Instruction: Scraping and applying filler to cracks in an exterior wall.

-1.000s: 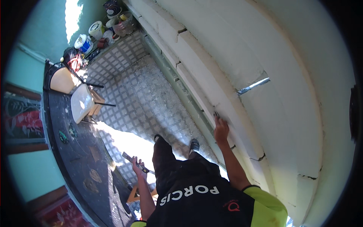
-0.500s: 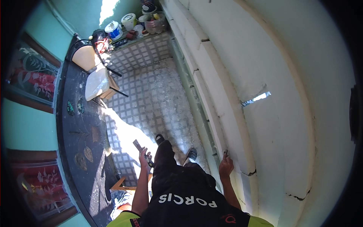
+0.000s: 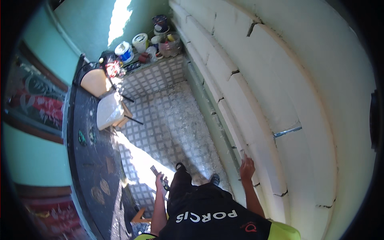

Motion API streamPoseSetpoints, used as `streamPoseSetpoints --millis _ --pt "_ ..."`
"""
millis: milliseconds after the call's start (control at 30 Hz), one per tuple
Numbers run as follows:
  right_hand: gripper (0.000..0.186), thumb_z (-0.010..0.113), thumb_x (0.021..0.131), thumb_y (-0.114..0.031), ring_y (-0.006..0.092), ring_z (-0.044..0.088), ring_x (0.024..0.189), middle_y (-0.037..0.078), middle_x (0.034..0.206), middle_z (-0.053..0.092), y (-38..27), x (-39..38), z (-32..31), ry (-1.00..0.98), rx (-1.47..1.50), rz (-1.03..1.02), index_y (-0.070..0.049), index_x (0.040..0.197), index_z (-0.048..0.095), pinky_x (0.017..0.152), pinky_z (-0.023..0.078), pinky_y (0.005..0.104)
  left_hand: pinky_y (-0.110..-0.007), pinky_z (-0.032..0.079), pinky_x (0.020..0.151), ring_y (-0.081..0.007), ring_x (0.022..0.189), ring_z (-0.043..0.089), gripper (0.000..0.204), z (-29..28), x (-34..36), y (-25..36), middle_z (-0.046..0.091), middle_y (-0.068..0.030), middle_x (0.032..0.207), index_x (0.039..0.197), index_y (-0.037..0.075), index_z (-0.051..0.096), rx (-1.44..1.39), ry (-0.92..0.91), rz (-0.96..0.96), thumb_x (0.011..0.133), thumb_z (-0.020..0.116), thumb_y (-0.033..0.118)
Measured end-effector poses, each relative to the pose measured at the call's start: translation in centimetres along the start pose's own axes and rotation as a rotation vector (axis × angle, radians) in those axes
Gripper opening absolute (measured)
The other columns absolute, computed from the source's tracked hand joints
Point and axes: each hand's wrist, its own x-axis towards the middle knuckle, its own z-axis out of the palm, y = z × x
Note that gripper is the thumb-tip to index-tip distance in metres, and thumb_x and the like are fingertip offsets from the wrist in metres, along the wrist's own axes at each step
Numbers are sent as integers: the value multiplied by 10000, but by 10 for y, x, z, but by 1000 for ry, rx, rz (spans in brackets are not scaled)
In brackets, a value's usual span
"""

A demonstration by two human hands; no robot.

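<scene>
My left hand (image 3: 161, 182) is closed around a slim tool (image 3: 154, 171) with a flat grey end and a dark handle, held low over the sunlit floor. On the other side, my right hand (image 3: 247, 169) is raised against the pale stepped wall boards (image 3: 256, 116), its fingers pinched together. A small pale tip (image 3: 243, 153) shows above those fingers; what it is cannot be made out. Dark cracks and joints run between the boards. Higher up and to the right, a narrow slot (image 3: 287, 132) in the wall shows bluish light.
To the left, a chair (image 3: 109, 111) with a pale seat stands by a long dark surface (image 3: 90, 160). Buckets (image 3: 124, 52) and a clear tub (image 3: 170, 45) line the far ledge. Dusty checked tiles (image 3: 160, 108) cover the floor. A wooden piece (image 3: 141, 216) lies low at left.
The whole view has shifted, so the room sits lower in it. My right hand is still at the boards, with a pale tip now showing above it. The wall slot looks less bright.
</scene>
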Motion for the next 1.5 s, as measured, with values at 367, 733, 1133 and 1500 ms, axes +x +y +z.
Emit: streamPoseSetpoints --millis 367,733,1133,1500 --pt "467 634 837 -75 291 592 1042 135 1075 602 10 60 54 -178 -238 98 -62 1297 556 859 515 385 -217 420 579 -144 810 479 417 0 70 84 465 -35 1072 1213 124 507 76 4 -18 858 655 286" --pt "371 543 828 -29 300 647 880 146 954 639 -70 252 164 -24 -35 -142 -49 1188 633 743 543 404 -223 421 578 -132 769 473 429 65 116 115 472 -26 1033 1183 111 482 -6 53 -129 860 681 311" --pt "413 564 777 -34 255 621 882 92 947 585 -68 251 150 -105 -158 -128 -48 1186 618 742 529 380 -168 437 473 -92 622 520 185 163 113 176 560 -25 809 973 83 495 -410 -54 -4 922 623 207" --pt "330 569 849 -25 234 591 724 91 794 552 -82 257 178 -27 -168 -190 27 1171 619 568 505 341 -153 434 475 -80 635 502 201 214 139 218 576 -34 830 974 43 511 -427 -179 -2 916 643 184"
